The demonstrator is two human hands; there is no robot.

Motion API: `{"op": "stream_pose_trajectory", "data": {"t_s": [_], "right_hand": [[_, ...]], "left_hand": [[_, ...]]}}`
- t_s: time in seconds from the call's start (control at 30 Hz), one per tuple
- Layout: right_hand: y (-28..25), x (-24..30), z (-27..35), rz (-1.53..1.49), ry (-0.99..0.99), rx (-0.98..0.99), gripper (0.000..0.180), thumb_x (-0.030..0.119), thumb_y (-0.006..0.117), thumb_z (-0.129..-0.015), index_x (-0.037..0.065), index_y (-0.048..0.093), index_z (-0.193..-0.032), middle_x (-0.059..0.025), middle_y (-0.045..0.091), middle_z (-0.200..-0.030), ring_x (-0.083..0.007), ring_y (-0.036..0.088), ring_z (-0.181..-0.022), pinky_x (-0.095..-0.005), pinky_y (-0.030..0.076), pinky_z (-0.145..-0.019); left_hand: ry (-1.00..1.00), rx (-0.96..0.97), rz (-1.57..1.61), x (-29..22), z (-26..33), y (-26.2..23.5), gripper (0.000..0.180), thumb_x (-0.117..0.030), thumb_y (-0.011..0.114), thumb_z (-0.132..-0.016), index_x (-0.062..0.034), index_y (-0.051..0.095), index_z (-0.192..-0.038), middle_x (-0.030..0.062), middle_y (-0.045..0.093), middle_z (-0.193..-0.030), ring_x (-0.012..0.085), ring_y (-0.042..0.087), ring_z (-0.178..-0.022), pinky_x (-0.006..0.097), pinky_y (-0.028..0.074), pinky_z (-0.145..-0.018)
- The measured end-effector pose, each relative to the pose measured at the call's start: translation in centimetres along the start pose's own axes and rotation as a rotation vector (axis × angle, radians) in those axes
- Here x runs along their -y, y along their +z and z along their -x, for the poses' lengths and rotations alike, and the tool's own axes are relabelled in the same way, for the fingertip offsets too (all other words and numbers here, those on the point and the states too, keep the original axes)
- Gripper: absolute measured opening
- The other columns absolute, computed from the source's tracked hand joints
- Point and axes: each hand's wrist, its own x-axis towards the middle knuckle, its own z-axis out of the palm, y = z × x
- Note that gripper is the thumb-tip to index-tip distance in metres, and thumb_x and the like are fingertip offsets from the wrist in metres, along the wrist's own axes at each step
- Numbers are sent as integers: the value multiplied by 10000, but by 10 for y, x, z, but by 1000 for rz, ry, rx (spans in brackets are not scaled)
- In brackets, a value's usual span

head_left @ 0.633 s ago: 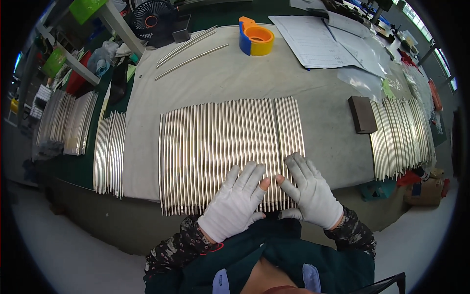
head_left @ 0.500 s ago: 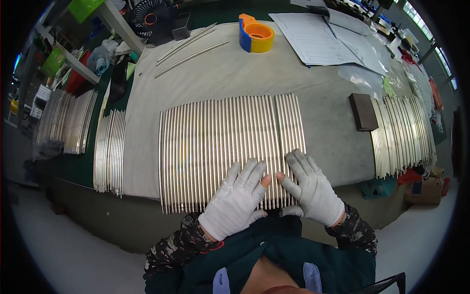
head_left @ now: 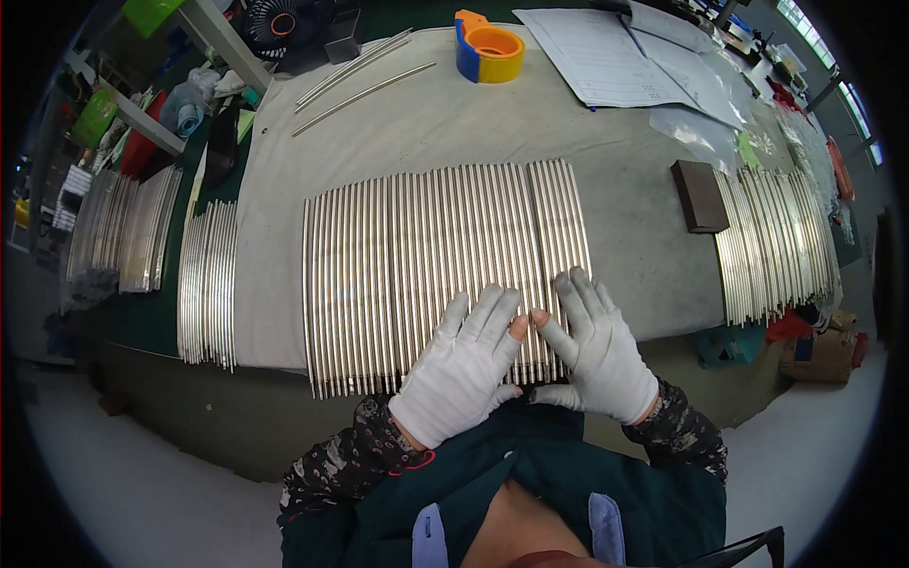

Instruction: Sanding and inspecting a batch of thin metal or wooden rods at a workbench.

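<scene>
A wide row of thin shiny metal rods lies side by side on the cloth-covered table, their near ends at the front edge. My left hand, in a white glove with bare fingertips showing, rests flat on the rods right of the row's middle, fingers stretched out. Beside it my right hand, gloved alike, lies with fingers spread over the row's right edge. Narrow dark gaps split the row, one left of the middle and one near the right side. Both palms cover the near ends of some rods.
Another bundle of rods lies at the right beside a dark brown block. More rods lie at the left edge. At the back are a few loose rods, a yellow-and-blue tape dispenser, papers and a fan.
The whole view has shifted, so the table sits slightly higher in the picture. A dark gap now shows in the left part of the row. Both hands remain on the rods.
</scene>
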Motion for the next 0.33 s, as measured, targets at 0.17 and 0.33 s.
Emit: {"op": "stream_pose_trajectory", "data": {"t_s": [0.17,0.33], "right_hand": [[4,1,1,36,-4,-37,828,569,685,-681,76,424,-1293,-313,380,-1326,-521,379,-1230,-603,333,-1009],[2,3,1,44,14,-10,788,500,686,-714,83,401,-1319,-302,371,-1350,-511,363,-1253,-603,320,-1028]], "left_hand": [[0,11,-7,0,0,0,850,-377,750,-685,9,388,-1351,198,380,-1387,353,330,-1329,479,238,-1110],[-20,35,27,1,2,-2,920,-399,742,-690,-49,318,-1427,178,335,-1442,362,290,-1361,472,215,-1126]]}}
